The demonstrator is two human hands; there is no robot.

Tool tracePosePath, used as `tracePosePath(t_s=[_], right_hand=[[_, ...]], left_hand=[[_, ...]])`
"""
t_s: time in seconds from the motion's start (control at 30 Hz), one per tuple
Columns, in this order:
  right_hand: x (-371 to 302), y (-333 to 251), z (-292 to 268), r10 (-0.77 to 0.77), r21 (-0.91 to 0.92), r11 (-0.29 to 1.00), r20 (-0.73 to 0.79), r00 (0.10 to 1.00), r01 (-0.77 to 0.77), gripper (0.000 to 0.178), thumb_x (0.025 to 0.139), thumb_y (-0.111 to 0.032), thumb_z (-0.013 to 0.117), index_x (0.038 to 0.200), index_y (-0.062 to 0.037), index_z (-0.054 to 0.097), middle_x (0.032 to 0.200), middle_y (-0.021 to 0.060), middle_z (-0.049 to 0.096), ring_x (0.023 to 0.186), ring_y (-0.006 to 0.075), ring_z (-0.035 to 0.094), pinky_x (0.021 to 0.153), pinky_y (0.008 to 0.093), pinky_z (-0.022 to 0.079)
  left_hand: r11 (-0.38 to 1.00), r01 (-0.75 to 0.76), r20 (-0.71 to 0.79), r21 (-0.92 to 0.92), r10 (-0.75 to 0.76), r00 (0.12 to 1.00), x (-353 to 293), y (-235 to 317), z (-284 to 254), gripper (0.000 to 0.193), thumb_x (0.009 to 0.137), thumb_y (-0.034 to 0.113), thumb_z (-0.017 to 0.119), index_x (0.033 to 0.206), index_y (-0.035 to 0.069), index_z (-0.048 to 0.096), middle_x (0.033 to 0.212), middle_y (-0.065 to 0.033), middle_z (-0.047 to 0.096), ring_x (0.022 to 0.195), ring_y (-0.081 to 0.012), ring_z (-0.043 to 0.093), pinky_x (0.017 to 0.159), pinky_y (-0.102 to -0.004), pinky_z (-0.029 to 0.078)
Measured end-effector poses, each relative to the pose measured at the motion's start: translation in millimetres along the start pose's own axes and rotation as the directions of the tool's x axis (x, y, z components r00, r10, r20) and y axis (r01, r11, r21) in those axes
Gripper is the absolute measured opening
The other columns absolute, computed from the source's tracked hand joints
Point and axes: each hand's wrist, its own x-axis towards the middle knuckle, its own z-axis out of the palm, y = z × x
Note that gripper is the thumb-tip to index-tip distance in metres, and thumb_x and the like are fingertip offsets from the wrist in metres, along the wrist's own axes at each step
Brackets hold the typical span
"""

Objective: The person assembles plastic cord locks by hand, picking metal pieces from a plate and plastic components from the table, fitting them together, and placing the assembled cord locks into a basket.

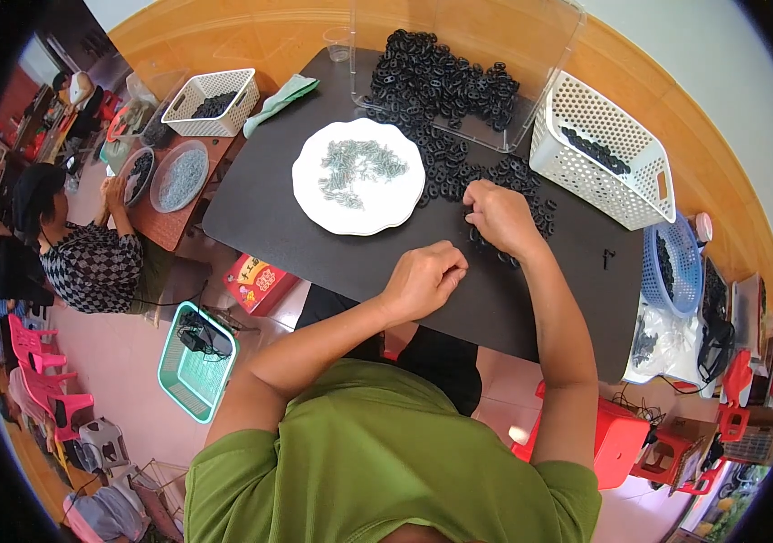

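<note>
My left hand [424, 282] is closed over the near edge of the dark table [255, 213], its fingertips pressed together. Anything it holds is too small or hidden to make out. My right hand [501, 217] is bent down at the near end of a spread of small black two-holed oval parts [441, 81], fingers curled together. Black pieces lie right beside and under it; what is between the fingertips is hidden. Left of that hand stands a white scalloped plate [310, 195] with many small silvery metal pins on it.
A clear plastic bin [577, 27] lies tipped at the back, black parts spilling out. White perforated basket [649, 167] and blue basket [696, 271] stand at right. Two dark pieces [608, 258] lie near the table's right side. Another person [88, 244] works at a red table on the left.
</note>
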Motion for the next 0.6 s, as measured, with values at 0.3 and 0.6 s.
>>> tracePosePath(t_s=[0.3,0.6], right_hand=[[4.8,6.8,-1.2,0.115,0.055,0.991,0.118,0.986,-0.123,0.015,0.064,-0.006,0.068,0.07,-0.0021,0.055,0.069,0.0086,0.057,0.065,0.0252,0.057,0.058,0.0356,0.044],[0.8,3.4,1.4,0.035,0.074,0.996,0.076,0.996,-0.041,0.012,0.065,-0.007,0.066,0.068,-0.0031,0.055,0.07,0.0118,0.059,0.07,0.0302,0.059,0.061,0.038,0.046]], left_hand=[[1.0,0.014,0.01,0.019,-0.014,1.0,-0.1,0.2,0.6,0.007,0.074,0.002,0.061,0.08,0.001,0.057,0.073,-0.0119,0.055,0.062,-0.0282,0.057,0.054,-0.0335,0.043],[1.0,0.022,0.011,0.02,-0.023,1.0,0.2,0.8,0.3,0.007,0.074,0.002,0.06,0.08,0.001,0.057,0.073,-0.0111,0.055,0.063,-0.0265,0.057,0.055,-0.0326,0.044]])
